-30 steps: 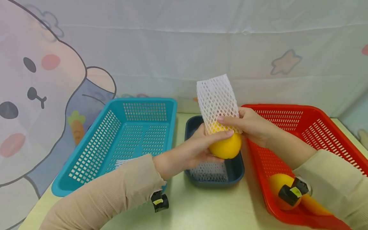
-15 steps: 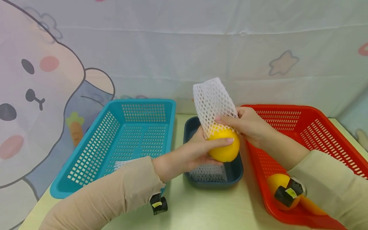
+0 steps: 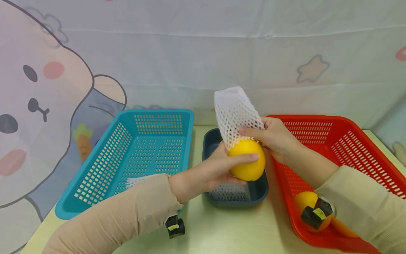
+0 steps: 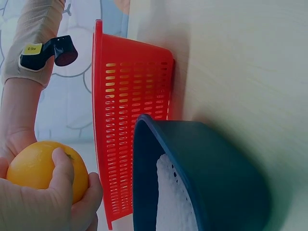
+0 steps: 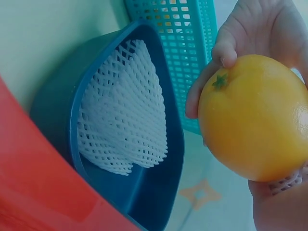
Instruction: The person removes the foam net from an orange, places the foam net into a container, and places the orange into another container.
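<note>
1. Head view: the left hand [image 3: 219, 165] holds the orange [image 3: 248, 167] above the tub [image 3: 222, 203], thumb across its front and fingers beneath, spread only as wide as the fruit.
2. The right hand [image 3: 276, 137] pinches the white net [image 3: 236, 114] near its lower end, thumb in front. The net meets the top of the orange and tilts towards 11 o'clock.
3. From the orange, the teal basket [image 3: 147, 151] is at 9 o'clock and the red basket [image 3: 339, 132] at 3, both on the counter [image 3: 203, 231]. Spare oranges [image 3: 305, 201] lie in the red basket at 4 o'clock.
4. Left wrist view: the left hand's thumb lies on the orange; the red basket is at 2 o'clock from it, the tub at 4.
5. Right wrist view: the orange's green calyx [image 5: 220, 81] points to 10 o'clock. Spare nets [image 5: 122, 113] lie in the tub at 9.
</note>
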The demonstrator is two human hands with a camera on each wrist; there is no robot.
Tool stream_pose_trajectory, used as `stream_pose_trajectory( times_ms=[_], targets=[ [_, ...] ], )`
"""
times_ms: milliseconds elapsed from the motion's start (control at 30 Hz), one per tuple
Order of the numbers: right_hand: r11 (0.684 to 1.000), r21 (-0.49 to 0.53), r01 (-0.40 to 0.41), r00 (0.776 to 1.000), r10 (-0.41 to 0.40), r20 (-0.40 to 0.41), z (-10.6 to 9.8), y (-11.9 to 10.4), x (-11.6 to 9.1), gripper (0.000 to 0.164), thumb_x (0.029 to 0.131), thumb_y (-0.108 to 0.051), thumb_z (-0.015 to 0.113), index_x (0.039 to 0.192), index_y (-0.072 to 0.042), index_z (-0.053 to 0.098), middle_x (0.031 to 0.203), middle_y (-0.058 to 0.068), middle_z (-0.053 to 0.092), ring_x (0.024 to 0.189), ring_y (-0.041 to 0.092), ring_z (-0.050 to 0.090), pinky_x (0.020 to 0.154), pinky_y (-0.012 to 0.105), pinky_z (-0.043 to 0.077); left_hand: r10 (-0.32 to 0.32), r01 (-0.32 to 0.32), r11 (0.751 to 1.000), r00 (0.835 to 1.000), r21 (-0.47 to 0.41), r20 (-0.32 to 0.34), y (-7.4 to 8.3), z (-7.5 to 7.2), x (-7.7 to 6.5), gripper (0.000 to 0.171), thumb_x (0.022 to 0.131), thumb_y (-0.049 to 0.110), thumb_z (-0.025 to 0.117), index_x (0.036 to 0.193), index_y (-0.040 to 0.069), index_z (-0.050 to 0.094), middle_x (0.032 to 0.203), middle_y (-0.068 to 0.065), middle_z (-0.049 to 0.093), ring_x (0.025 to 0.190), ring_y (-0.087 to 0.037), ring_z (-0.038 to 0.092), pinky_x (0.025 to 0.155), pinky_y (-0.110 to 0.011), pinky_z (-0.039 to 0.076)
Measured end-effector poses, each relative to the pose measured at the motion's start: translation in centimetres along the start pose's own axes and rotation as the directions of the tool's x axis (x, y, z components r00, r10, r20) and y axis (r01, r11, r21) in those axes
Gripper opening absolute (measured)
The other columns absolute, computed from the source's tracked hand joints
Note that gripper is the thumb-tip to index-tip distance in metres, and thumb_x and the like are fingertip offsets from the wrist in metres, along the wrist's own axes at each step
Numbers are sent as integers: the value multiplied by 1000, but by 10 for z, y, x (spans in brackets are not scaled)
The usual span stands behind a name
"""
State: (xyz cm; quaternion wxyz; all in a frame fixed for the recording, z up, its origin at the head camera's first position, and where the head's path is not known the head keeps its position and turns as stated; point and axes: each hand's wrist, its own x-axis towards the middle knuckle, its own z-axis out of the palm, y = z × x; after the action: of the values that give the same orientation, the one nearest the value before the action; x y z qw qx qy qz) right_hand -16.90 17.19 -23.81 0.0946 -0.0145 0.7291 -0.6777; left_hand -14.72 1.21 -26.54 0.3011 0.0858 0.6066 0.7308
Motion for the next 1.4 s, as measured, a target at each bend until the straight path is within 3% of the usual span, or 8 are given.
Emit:
stream_pose_trajectory(
  times_ms=[267,500,667,933,1167,1400],
  targets=[
    [999,36,-41,998,43,-43,0,1,2,53,86,-23,67,129,0,46,114,9,58,94,18,62,82,29,51,-16,17,1000,1000,7,-10,0,0,0,54,83,18,68,127,22,37,115,-7,51,98,-25,53,68,-41,54],
    [991,81,-111,991,116,-72,-3,1,4,56,87,-23,66,133,-1,42,111,8,57,87,17,64,79,30,52,-43,43,999,999,2,-9,1,3,-2,59,82,19,69,128,19,33,117,-8,48,100,-26,52,70,-41,54],
    [985,102,-138,984,148,-102,-5,0,4,58,87,-24,65,135,-3,41,118,11,53,88,16,63,80,31,52,-59,59,998,998,1,-20,3,4,-3,56,82,20,70,126,20,35,115,-8,49,97,-26,54,71,-42,54],
    [985,101,-138,980,151,-131,-5,2,6,61,87,-25,65,138,-4,39,125,13,49,94,19,61,82,31,51,-67,68,998,997,19,-48,5,3,-3,58,81,22,71,126,18,34,114,-8,50,95,-26,55,67,-38,55],
    [983,80,-168,971,179,-158,-7,8,7,61,89,-25,63,139,-3,36,127,13,47,99,21,57,83,31,50,-50,50,998,998,32,-24,8,1,-6,50,83,22,69,123,11,40,111,-9,53,92,-25,56,65,-34,55],
    [980,36,-194,964,198,-179,-9,16,5,60,90,-25,61,140,-2,35,130,14,44,105,24,52,87,32,48,-45,45,998,999,32,-22,10,-3,-9,50,84,22,68,123,8,39,113,-11,51,93,-27,56,74,-42,54]
  ],
)
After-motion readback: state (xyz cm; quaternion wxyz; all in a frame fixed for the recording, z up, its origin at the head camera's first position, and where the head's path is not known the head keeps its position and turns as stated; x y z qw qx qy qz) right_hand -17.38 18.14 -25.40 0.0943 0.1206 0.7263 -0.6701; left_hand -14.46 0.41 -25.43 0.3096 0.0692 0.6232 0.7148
